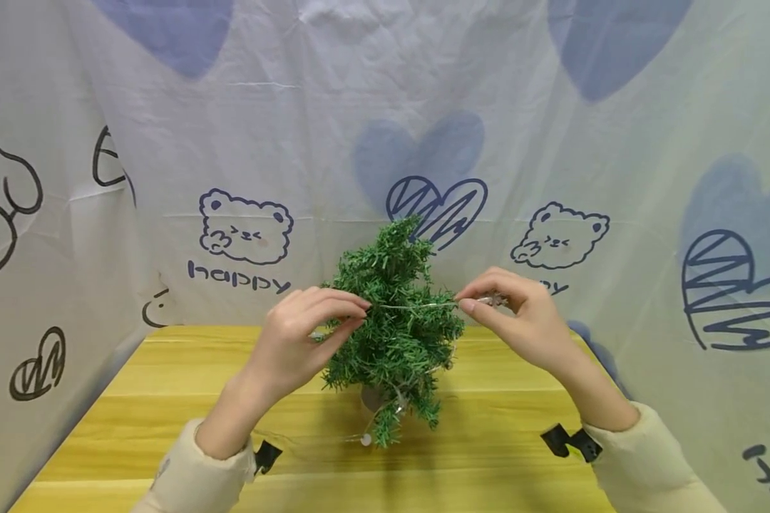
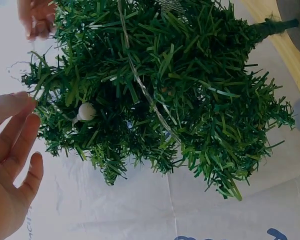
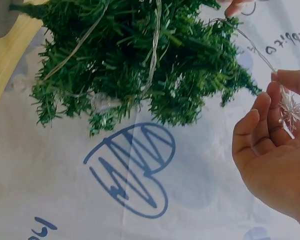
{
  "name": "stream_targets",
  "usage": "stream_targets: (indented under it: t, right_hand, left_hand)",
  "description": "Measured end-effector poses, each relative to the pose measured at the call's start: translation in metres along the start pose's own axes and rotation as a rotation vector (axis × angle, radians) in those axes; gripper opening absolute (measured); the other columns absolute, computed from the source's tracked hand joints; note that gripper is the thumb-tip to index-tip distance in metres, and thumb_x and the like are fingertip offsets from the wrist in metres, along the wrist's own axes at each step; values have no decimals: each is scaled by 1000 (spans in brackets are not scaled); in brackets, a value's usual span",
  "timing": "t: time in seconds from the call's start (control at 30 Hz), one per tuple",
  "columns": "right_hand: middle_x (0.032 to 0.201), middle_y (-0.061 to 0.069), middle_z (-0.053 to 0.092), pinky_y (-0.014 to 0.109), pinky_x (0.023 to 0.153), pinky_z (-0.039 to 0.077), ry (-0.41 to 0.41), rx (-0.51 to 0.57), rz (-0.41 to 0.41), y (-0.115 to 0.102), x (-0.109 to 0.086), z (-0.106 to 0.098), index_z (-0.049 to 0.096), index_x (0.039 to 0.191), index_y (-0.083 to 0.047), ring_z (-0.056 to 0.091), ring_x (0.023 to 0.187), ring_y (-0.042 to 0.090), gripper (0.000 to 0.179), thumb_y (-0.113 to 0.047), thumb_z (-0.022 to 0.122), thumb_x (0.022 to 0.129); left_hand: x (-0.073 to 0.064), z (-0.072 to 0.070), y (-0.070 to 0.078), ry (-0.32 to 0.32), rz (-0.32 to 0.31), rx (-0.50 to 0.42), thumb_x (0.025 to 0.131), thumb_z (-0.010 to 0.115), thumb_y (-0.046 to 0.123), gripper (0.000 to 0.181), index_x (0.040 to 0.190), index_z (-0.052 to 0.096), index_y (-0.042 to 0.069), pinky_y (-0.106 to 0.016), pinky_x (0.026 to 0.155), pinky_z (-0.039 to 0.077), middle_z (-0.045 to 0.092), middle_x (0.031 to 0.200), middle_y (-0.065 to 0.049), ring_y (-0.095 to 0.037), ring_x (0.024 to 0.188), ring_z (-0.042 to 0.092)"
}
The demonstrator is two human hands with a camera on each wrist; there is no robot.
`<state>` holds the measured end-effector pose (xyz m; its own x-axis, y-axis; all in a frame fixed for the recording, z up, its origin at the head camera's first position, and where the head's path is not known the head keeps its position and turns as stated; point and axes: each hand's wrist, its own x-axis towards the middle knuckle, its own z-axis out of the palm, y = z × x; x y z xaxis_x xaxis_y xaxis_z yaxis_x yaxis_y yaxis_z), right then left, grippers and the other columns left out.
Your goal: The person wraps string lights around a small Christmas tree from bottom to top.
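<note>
A small green artificial Christmas tree (image 1: 391, 342) stands upright on the table, with a clear string light (image 1: 417, 307) wound around it. My left hand (image 1: 301, 331) is at the tree's left side, thumb and fingertips pinching the light's wire. On the other side, my right hand (image 1: 529, 317) pinches the same wire, which runs fairly straight across the upper front of the tree between both hands. A clear snowflake ornament (image 3: 291, 112) on the string hangs by the right palm. In the left wrist view, a round white bulb (image 2: 86, 111) sits among the branches.
The wooden table (image 1: 199, 399) carries the tree's grey base (image 1: 372, 397), partly hidden by branches. Another white bulb (image 1: 366, 439) and thin wire lie at the tree's front left. White cloth (image 1: 282, 128) printed with hearts and bears surrounds the table.
</note>
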<state>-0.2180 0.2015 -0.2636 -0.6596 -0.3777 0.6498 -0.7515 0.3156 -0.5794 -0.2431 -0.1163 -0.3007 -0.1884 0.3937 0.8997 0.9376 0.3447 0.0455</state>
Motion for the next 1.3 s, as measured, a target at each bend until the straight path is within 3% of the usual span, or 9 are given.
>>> stream_targets:
  t: [0.1,0.3,0.5,0.6,0.77,0.9,1.0,1.1,1.3]
  right_hand:
    - [101,1,71,27,63,48,21,-9,128,-1,0,-5,76,108,-6,59,79,15,13,-1,67,100]
    - [91,2,69,28,65,51,73,45,342,2,9,-13,73,112,-5,60,75,18,18,-19,70,102]
    - [86,1,69,25,66,53,124,256,438,11,27,-18,70,113,-5,58,71,16,18,-15,74,99]
    - [86,1,68,25,66,54,124,252,466,15,39,-19,69,114,-4,58,72,15,22,-17,75,98]
    - [85,-1,66,27,65,54,92,150,503,18,61,-20,69,113,-7,59,72,15,24,-23,76,97]
    - [86,-1,68,26,65,53,77,130,533,21,79,-20,69,109,-8,60,74,15,22,-24,78,95]
    - [89,0,70,26,66,53,60,117,557,26,91,-18,69,108,-8,60,75,15,22,-23,78,95]
    - [95,0,72,26,68,52,16,87,575,31,102,-16,68,110,-8,60,78,15,23,-25,77,96]
    - [95,3,68,26,68,52,-59,86,615,40,122,-13,68,112,-7,59,77,15,23,-24,75,98]
  left_hand:
    - [1,-1,0,38,-5,-32,83,82,0,22,103,76,6,-27,82,52,77,106,-3,-19,92,72]
    - [13,-2,-9,115,-31,-78,90,75,4,13,103,73,3,-22,76,52,74,101,-6,-16,81,67]
    - [37,2,-16,122,-92,-90,94,73,4,12,106,72,3,-25,76,48,73,103,-8,-18,87,66]
    - [49,3,-18,116,-128,-94,97,71,5,13,109,71,1,-29,83,49,71,108,-11,-22,95,65]
    - [70,2,-22,39,-227,-113,99,70,9,20,118,70,3,-38,91,48,69,116,-10,-23,107,61]
    - [84,3,-24,-86,-344,-88,100,71,16,24,123,70,8,-42,93,48,68,122,-6,-21,111,61]
    - [91,4,-25,-177,-393,-53,102,70,22,26,126,70,12,-43,98,48,67,125,-3,-22,115,60]
    - [93,6,-26,-221,-409,-34,102,70,23,26,126,71,14,-42,100,48,66,126,-2,-22,115,59]
    - [92,9,-27,-220,-391,-25,99,73,15,25,124,72,11,-40,102,48,67,122,-4,-21,114,61]
